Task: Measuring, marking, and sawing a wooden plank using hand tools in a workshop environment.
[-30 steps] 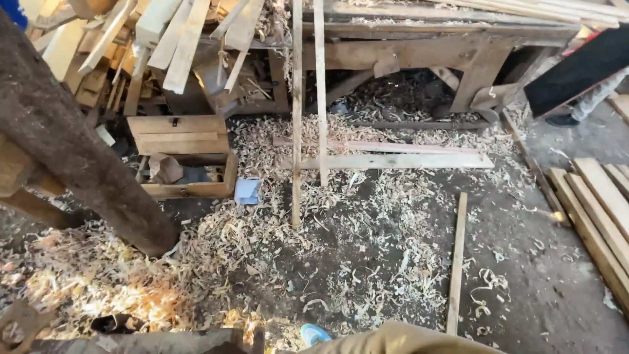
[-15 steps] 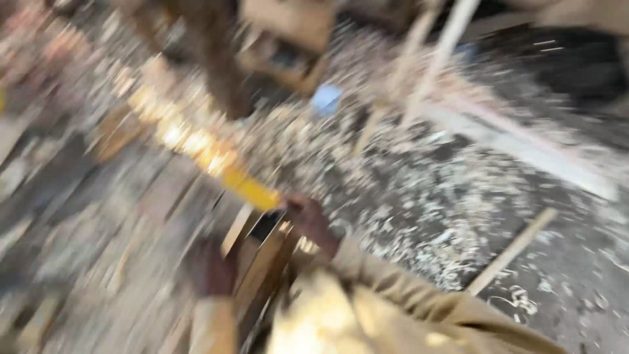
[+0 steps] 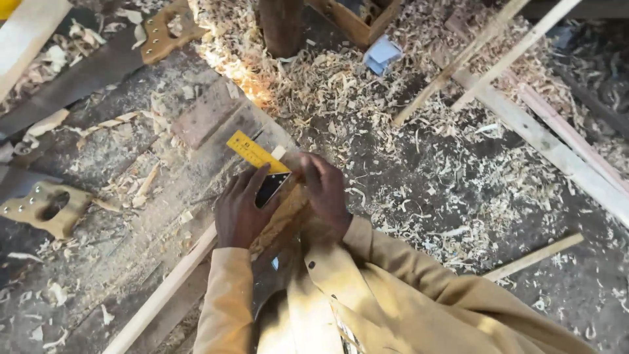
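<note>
Hands meet at the centre of the head view, over a workbench [image 3: 131, 196] strewn with shavings [image 3: 314, 85]. Left hand [image 3: 242, 210] lies flat with fingers spread, pressing a yellow square [image 3: 257, 156] down against a wood strip [image 3: 164, 295] that runs from lower left toward centre; that pressure seems meant to keep the blade from sliding. Right hand [image 3: 325, 190] is curled at the strip's end beside the square, likely steadying it; whether it grips anything I cannot tell. Two saw handles [image 3: 46, 206] lie at left and upper left, apart from the hands. A blue scrap [image 3: 382, 54] sits at top centre on the floor.
</note>
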